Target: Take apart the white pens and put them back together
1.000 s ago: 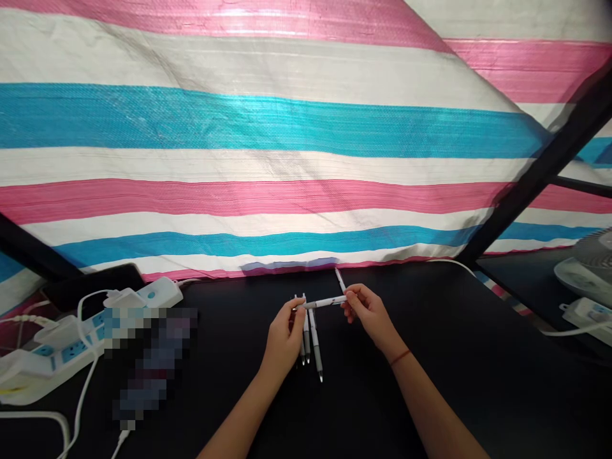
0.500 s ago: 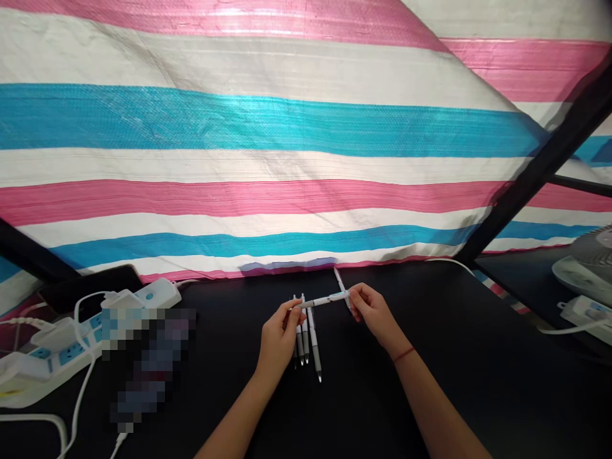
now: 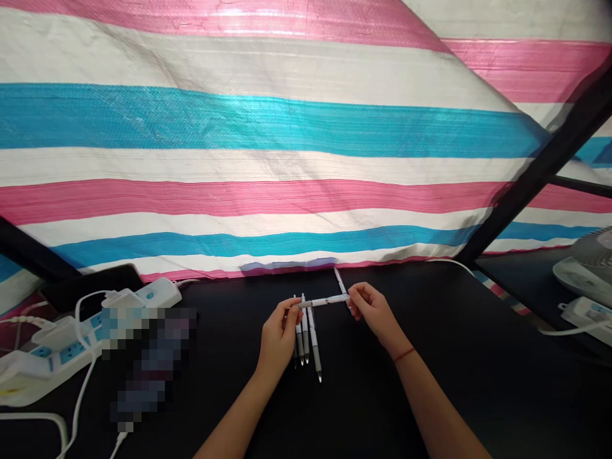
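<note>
A white pen [image 3: 327, 300] with a grey grip lies nearly level between my two hands, above the black table [image 3: 363, 395]. My left hand [image 3: 281, 328] pinches its grey end between thumb and fingers. At the pen's other end, my right hand [image 3: 370, 307] has thumb and forefinger closed on the tip. Below, several white pens with grey grips, one of them the rightmost pen [image 3: 314, 344], lie side by side with their metal tips towards me. Another white pen [image 3: 340, 280] rests farther back, partly hidden behind the held pen and my right hand.
On the left stand a white power strip [image 3: 71, 350] with plugs and cables, a dark device [image 3: 98, 285] and a blurred-out object [image 3: 153, 370]. A striped sheet [image 3: 287, 185] hangs behind the table. At right are a fan [image 3: 590, 261] and another power strip [image 3: 588, 319].
The held pen has turned slightly about its length, and its right end sits a little lower. Both hands stay almost in place.
</note>
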Demonstrator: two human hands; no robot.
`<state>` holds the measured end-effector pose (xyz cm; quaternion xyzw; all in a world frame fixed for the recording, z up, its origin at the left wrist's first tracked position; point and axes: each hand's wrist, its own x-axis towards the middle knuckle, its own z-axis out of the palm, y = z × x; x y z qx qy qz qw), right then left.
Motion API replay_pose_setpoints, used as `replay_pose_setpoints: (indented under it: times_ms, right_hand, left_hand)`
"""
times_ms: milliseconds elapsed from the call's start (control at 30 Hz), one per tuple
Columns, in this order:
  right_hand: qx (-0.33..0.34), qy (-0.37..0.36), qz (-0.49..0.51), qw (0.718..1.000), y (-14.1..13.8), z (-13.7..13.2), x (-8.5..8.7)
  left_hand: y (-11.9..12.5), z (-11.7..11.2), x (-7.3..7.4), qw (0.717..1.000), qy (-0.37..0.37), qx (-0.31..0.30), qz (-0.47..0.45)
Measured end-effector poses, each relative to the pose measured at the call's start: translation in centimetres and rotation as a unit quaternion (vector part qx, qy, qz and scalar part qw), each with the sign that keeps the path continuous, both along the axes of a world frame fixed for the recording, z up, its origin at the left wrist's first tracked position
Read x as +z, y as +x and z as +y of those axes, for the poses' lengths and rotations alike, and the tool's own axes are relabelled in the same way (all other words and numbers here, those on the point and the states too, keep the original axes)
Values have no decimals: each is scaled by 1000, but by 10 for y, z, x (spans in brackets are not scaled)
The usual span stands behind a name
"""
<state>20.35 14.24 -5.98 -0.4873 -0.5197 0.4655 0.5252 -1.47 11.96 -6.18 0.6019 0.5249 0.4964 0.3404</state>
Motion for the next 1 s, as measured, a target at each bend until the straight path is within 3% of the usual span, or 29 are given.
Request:
replay_pose_setpoints:
  times_ms: [133,267,467,600,800,1000]
  right_hand:
    - [11,-20,-27,999,0,1,-2]
    - [23,12,0,1000,-1,2,-5]
    - [-14,-19,0,1000,-1,2,-6]
    - [0,-7,-24,1000,0,1,-4]
    - [1,9,29,1000,-1,4,-6]
    - [-6,-14,-23,1000,0,2,-7]
  left_hand:
    - [1,-1,0,1000,17,-7,12]
    - [2,-1,1,1000,9,0,10]
    - [1,-2,3,1000,0,4,13]
    - [1,-1,2,1000,-4,3,8]
    - [1,1,0,1000,-5,5,1]
    - [1,1,-1,1000,-9,2,-2]
